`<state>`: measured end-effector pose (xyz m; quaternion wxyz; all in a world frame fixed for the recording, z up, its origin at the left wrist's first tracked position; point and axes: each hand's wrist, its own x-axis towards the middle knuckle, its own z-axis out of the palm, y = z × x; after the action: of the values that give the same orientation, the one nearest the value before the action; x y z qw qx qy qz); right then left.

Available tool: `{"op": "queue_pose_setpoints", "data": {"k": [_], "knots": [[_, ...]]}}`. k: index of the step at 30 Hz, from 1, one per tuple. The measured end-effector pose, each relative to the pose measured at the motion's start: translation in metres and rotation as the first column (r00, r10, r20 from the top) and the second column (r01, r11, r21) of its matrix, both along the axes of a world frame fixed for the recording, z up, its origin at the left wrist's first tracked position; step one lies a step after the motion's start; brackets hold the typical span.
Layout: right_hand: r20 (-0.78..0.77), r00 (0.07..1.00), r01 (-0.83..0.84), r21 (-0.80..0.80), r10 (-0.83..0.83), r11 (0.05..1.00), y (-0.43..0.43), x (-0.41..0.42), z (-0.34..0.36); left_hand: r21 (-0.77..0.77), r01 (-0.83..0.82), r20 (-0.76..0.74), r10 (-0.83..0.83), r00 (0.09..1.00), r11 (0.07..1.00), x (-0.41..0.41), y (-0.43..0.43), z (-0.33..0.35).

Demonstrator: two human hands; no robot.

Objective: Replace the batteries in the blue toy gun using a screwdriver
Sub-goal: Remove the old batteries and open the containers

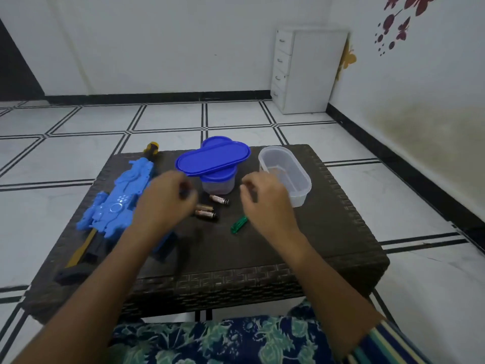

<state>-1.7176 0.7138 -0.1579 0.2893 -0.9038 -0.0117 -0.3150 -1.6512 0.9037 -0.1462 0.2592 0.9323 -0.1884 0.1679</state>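
Above a dark wicker table [328,232], the left hand [165,198] and right hand [265,198] hover with fingers curled; blur hides whether either grips anything. Between them lie three batteries [206,214] and a green screwdriver [238,224]. Behind, a lidded tub [217,183] carries a loose blue lid [212,158], beside an open clear container [286,174]. The blue toy gun [123,200] lies at the left, partly hidden by the forearm.

Blue toy gun [118,203], green screwdriver [238,225], dark woven table [288,245].
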Motion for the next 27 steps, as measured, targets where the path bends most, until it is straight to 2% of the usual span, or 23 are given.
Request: {"op": "queue_pose_setpoints", "data": {"k": [2, 3, 6, 11, 20, 27], "knots": [[-0.157, 0.985, -0.083, -0.061, 0.072, 0.995, 0.012, 0.011, -0.011, 0.306, 0.175, -0.095, -0.153, 0.984, 0.936, -0.003, -0.002, -0.009], [-0.214, 0.973, -0.109, -0.076, 0.09, 0.991, 0.016, 0.018, -0.016, 0.398, 0.224, -0.166, -0.17, 0.971, 0.89, -0.002, -0.002, -0.011], [-0.317, 0.945, -0.121, -0.098, 0.084, 0.988, 0.023, 0.035, -0.026, 0.482, 0.291, -0.258, -0.184, 0.949, 0.827, 0.002, -0.004, -0.015], [-0.386, 0.922, -0.097, -0.162, 0.028, 0.982, 0.028, 0.048, -0.031, 0.495, 0.313, -0.19, -0.25, 0.949, 0.811, 0.003, -0.009, -0.017], [-0.401, 0.916, -0.054, -0.079, 0.018, 0.995, 0.021, 0.041, -0.028, 0.482, 0.354, -0.227, -0.277, 0.934, 0.801, 0.005, -0.012, -0.015], [-0.415, 0.91, -0.034, -0.045, 0.013, 0.998, 0.012, 0.03, -0.019, 0.464, 0.351, -0.15, -0.319, 0.936, 0.813, 0.008, -0.02, -0.021]]}}
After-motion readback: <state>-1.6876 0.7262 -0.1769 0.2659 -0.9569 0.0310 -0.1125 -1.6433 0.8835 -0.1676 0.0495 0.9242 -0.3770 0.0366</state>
